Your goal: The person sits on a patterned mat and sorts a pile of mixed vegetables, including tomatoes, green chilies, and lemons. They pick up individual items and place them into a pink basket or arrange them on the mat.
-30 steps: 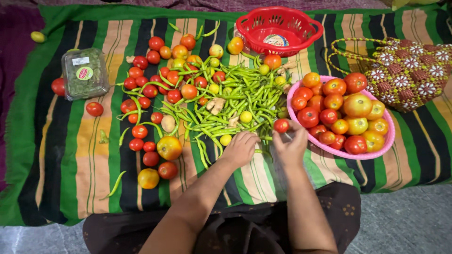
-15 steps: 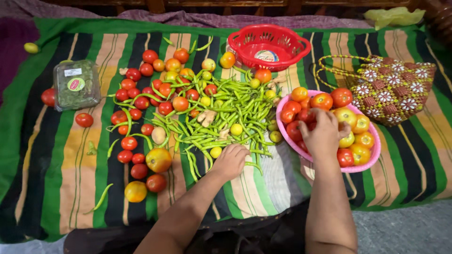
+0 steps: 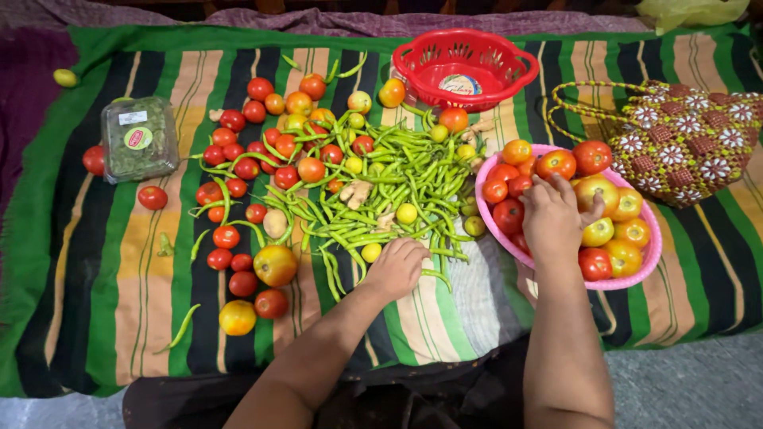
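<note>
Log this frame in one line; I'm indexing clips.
right hand: in pink bowl, on tomatoes | left hand: on green chillies

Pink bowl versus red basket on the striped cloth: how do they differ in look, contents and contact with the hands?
The pink bowl is heaped with tomatoes; the red basket holds no produce. The bowl's wall looks solid, while the basket's wall is slotted and has side handles. The right hand rests on the tomatoes in the bowl; no hand touches the basket, which sits farther from the person. Both are round plastic containers on the striped cloth.
</note>
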